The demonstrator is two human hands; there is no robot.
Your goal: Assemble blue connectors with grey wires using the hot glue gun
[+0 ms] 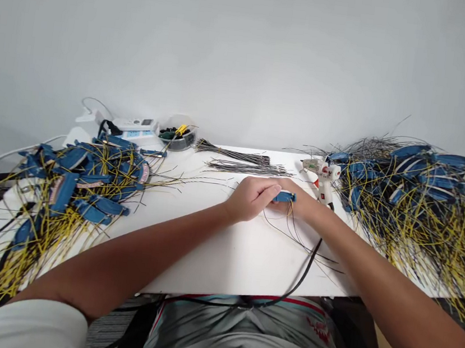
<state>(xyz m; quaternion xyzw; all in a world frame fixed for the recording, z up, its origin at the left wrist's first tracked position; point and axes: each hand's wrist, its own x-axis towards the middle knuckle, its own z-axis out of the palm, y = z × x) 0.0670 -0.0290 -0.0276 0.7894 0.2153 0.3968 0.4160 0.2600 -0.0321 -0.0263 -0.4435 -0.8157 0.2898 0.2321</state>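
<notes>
A small blue plastic piece (284, 197) with thin dark and yellow wires trailing from it sits between my two hands, above the middle of the white table. My left hand (250, 199) is closed on its left end, with the thumb lying along the top. Behind and against the piece curls my right hand (297, 196), its fingers mostly hidden by the left hand and the piece. Just right of it, a white glue gun (327, 183) rests on the table, and a black cable (305, 270) runs below the right forearm.
Blue pieces with yellow and black wires lie heaped at the left (71, 177) and the right (430, 181). Bundles of dark wires (238, 156) lie toward the back. A clear round container (185, 144) and a white power strip (136, 128) stand at the back left.
</notes>
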